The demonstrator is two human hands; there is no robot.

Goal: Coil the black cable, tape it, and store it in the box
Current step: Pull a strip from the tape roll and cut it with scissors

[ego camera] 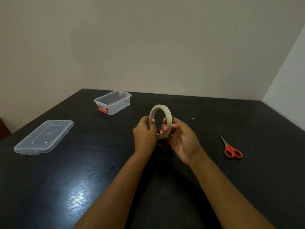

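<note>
- Holding a roll of masking tape upright above a dark table, a person grips it with both hands: the left hand pinches the near rim, while the right hand curls around the other side, fingertips hooked through the roll's opening.
- Both hands are closed on the roll; neither holds anything else that can be seen.
- A dark bundle, probably the black cable, lies on the table just beneath the hands, mostly hidden and hard to tell from the surface.
- The clear box stands open, well apart at the far left; its lid lies flat nearer the left edge.
- Red-handled scissors rest to the right.
- Likely step: finding the tape's free end.
- Risks: with no hand on it, the cable may spring loose; a peeled strip could fold onto itself or tear crooked, since the scissors sit out of easy reach.
</note>
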